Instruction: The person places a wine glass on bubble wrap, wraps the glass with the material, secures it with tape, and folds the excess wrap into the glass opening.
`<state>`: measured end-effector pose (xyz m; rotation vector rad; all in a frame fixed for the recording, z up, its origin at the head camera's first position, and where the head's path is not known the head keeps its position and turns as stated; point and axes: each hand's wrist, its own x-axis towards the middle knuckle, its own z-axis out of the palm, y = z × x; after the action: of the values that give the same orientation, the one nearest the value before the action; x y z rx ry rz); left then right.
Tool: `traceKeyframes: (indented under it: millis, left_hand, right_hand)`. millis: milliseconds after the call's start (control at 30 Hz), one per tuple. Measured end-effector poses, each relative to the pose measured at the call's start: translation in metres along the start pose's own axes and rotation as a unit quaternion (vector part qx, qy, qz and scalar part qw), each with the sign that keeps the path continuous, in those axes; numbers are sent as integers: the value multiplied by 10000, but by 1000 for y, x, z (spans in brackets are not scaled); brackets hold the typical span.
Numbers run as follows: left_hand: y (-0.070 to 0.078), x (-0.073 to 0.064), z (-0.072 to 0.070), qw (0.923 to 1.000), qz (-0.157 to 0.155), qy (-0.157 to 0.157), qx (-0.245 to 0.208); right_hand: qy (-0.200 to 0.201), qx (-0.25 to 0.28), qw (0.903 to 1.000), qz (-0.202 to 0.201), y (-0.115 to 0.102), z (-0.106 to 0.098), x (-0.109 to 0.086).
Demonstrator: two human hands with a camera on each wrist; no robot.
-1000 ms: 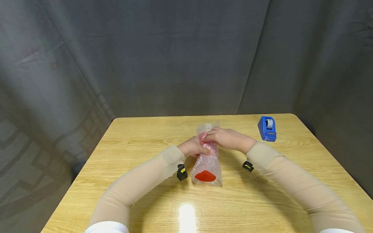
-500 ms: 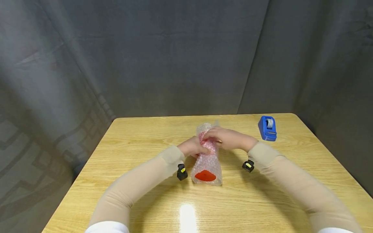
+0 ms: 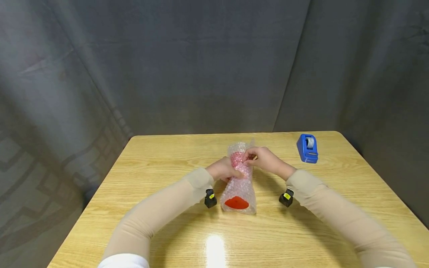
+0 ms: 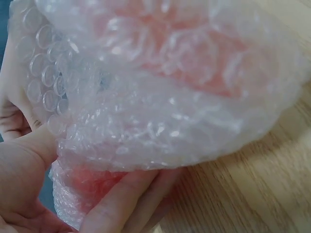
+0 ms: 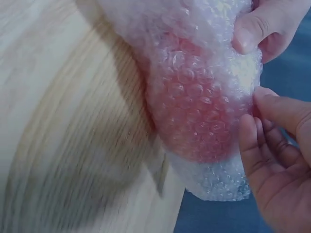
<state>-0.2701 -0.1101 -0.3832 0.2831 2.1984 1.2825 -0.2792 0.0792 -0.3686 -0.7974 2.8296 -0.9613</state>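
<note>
A red object wrapped in bubble wrap [image 3: 238, 188] lies on the table, its wide end toward me with red showing through the opening. The wrap hides what kind of object it is. My left hand [image 3: 224, 168] grips the middle of the bundle, thumb on top; in the left wrist view the fingers [image 4: 121, 204] curl beneath it. At the bundle's upper right side, my right hand [image 3: 264, 160] has curled fingers and pinches the wrap's edge. In the right wrist view, thumb and fingertips [image 5: 248, 128] meet that edge beside the red part.
A blue tape dispenser [image 3: 307, 149] with a roll of clear tape stands at the back right of the wooden table [image 3: 161, 156]. Dark grey curtains [image 3: 207, 67] hang behind and beside the table.
My right hand has drawn back a little to the right, from lying over the top of the bundle to its right edge. The left hand and bundle have hardly moved.
</note>
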Motion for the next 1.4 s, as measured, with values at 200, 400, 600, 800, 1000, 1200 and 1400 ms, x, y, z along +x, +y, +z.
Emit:
traceKeyframes:
  millis: [200,400,600,800,1000,1200,1400]
  left_hand:
    - [1,0,0,9999,-63,45,93]
    - [2,0,0,10000,-63,12,17]
    - [1,1,0,9996,78,-89,-242]
    - [1,1,0,9998,67,-37,-194]
    - [0,1,1,9998,54,-38,-196]
    - [1,2,0,9997,39,-56,-228]
    - [0,2,0,9997,33,-90,-244]
  right_hand:
    - [-67,370,9990,245,4,-1,3]
    - [-545,1420,9875,420,11,-7,4]
    - [-496,1805,9799,697,10,-7,6]
    - [-455,1538,9834,847,5,-8,10]
    - [-729,1643,9761,1222,5,-10,13]
    - [-925,975,9861,979,-1,-11,20]
    - [-1337,-226,9908,5,-14,-16,22]
